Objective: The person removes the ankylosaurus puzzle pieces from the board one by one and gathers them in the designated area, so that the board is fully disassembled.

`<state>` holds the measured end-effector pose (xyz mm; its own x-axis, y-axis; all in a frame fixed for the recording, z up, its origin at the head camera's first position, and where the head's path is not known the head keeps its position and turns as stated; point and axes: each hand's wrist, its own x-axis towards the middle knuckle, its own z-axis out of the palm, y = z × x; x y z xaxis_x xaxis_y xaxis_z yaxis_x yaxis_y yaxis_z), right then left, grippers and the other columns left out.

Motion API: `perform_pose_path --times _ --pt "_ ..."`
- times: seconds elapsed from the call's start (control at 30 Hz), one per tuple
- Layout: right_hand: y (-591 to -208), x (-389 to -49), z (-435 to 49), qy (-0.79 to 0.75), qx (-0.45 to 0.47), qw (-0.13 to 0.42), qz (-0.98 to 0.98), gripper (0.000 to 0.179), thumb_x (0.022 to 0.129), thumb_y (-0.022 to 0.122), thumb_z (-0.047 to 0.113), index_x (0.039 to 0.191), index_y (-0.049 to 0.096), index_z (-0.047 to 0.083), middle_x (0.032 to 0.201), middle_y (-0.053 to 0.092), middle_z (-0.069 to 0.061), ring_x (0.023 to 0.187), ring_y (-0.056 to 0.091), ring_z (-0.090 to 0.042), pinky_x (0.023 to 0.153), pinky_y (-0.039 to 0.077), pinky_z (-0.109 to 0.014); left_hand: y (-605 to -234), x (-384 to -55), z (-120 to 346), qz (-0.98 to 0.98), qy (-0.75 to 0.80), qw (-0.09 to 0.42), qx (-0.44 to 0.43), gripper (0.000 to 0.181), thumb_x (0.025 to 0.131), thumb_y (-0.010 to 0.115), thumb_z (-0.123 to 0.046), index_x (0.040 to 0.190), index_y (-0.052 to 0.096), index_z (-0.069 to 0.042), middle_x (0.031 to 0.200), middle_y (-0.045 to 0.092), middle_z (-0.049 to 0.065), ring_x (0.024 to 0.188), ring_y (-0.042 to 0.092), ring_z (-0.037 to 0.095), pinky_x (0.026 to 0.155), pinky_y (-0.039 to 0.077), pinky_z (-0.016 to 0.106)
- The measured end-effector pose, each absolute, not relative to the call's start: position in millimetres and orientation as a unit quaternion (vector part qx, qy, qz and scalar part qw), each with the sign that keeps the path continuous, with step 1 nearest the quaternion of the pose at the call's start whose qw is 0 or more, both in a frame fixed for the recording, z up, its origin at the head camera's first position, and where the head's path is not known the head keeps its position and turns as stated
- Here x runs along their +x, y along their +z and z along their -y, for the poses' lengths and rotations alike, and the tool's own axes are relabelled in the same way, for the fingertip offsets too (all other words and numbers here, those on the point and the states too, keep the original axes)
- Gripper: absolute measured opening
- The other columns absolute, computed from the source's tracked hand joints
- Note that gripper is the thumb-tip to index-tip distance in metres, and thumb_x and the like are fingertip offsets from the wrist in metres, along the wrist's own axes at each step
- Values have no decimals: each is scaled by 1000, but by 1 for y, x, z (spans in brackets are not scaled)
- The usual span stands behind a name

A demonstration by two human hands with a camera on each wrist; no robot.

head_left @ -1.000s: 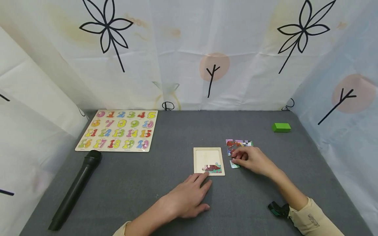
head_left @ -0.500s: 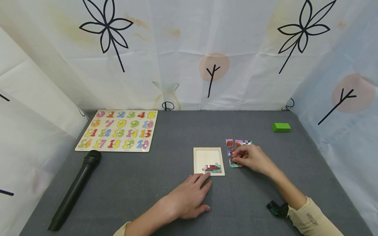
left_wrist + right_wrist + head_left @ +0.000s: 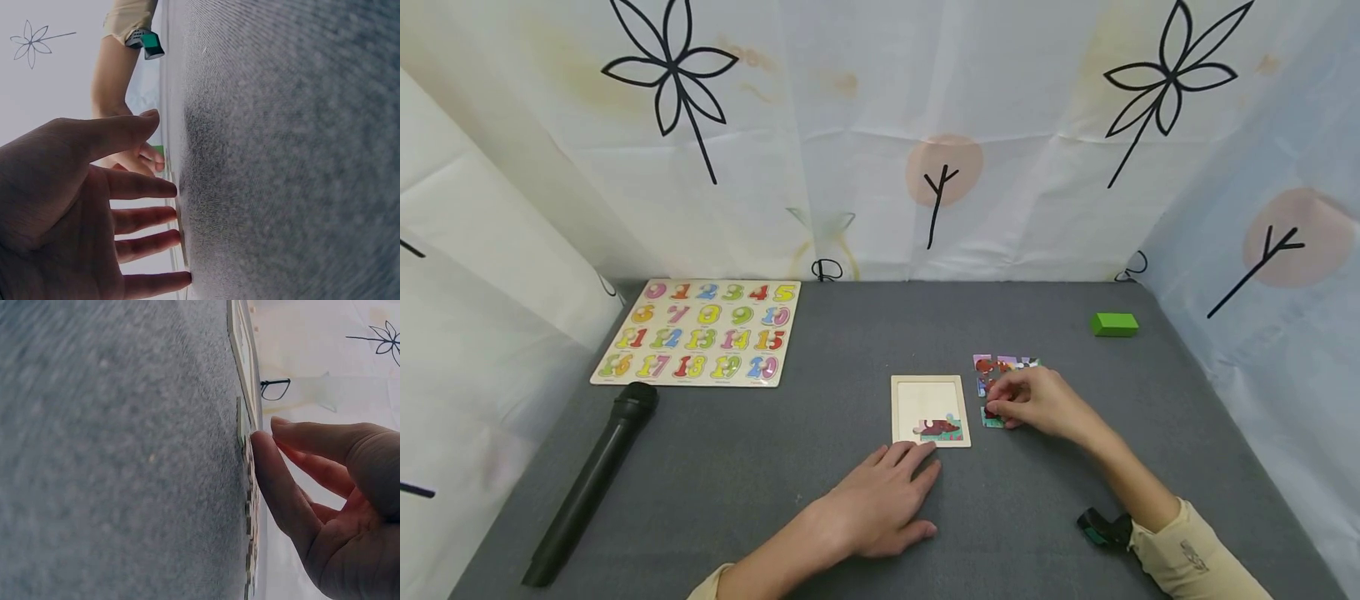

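My left hand rests with spread fingers at the near edge of a wooden puzzle frame. Several joined puzzle pieces lie in the frame's lower right corner, showing a dark red animal on teal. To the right of the frame, my right hand bends over loose puzzle pieces, its thumb tip at a teal and dark red puzzle piece. In the right wrist view, that thumb reaches the row of flat pieces, and a small gap separates it from the index fingertip. My hand hides some pieces.
A number board lies at the back left, with a black microphone in front of it. Back right stands a green block. Printed white cloth encloses the grey table at the back and sides.
The teal and red piece by my right thumb has shifted slightly left and turned, showing its picture more clearly. My right hand moved a little with it; my left hand is almost still.
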<state>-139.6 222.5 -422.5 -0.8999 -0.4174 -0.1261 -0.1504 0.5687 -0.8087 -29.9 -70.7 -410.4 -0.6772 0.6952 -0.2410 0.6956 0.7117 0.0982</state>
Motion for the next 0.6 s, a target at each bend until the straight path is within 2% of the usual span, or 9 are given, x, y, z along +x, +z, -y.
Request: perform_pose_path --times 0.23,0.47,0.6 --pt "-420 -140 -215 -477 -198 173 -839 10 97 78 4 103 77 -5 96 77 -19 75 76 -10 69 67 -31 -412 -30 71 -914 -8 111 390 72 106 59 -62 163 50 -19 173 40 -1 154 44 16 124 46 40" --pt "-420 -142 -198 -500 -240 208 -805 13 97 78 3 104 76 -7 94 75 -18 73 74 -12 70 68 -35 -412 -33 71 -912 4 116 393 73 106 60 -63 163 49 -20 174 39 -2 155 43 16 124 46 41" --pt "-421 -144 -185 -493 -271 203 -801 13 97 80 6 104 77 -5 93 76 -21 69 75 -16 67 66 -33 -413 -32 71 -913 5 98 397 72 105 61 -61 163 50 -19 174 40 -1 153 45 16 121 48 41"
